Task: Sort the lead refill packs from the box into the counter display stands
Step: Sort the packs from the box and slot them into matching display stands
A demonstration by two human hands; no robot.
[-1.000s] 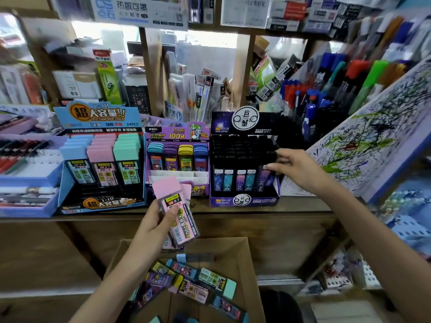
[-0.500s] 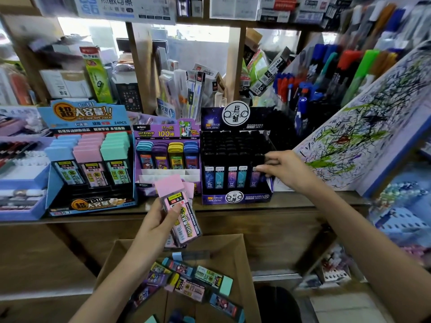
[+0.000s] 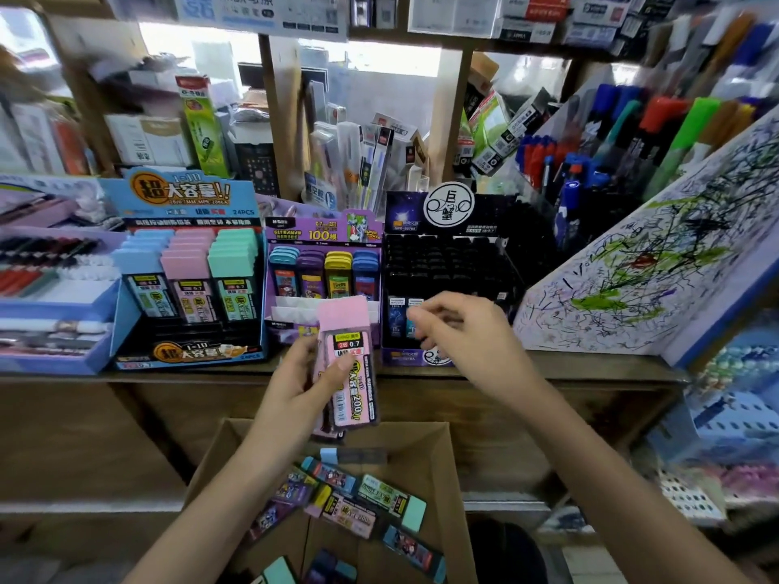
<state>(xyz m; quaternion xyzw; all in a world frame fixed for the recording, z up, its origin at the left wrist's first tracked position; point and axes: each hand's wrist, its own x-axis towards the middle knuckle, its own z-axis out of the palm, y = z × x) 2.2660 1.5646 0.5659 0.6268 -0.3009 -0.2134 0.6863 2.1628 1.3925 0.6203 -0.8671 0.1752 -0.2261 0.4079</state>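
Counter (image 3: 590, 366) — scribble board (image 3: 657, 263) beside black stand (image 3: 447, 259)

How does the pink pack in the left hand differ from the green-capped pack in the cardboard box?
The pink pack has a pink cap; the green-capped pack has a mint one. The pink pack stands nearly upright, gripped by the left hand above the box; the green-capped pack lies flat inside it. Both are flat rectangles.

There are a pink pack (image 3: 343, 326), blue stand (image 3: 185, 196), purple stand (image 3: 322, 229), black stand (image 3: 447, 255) and brown box (image 3: 447, 457).
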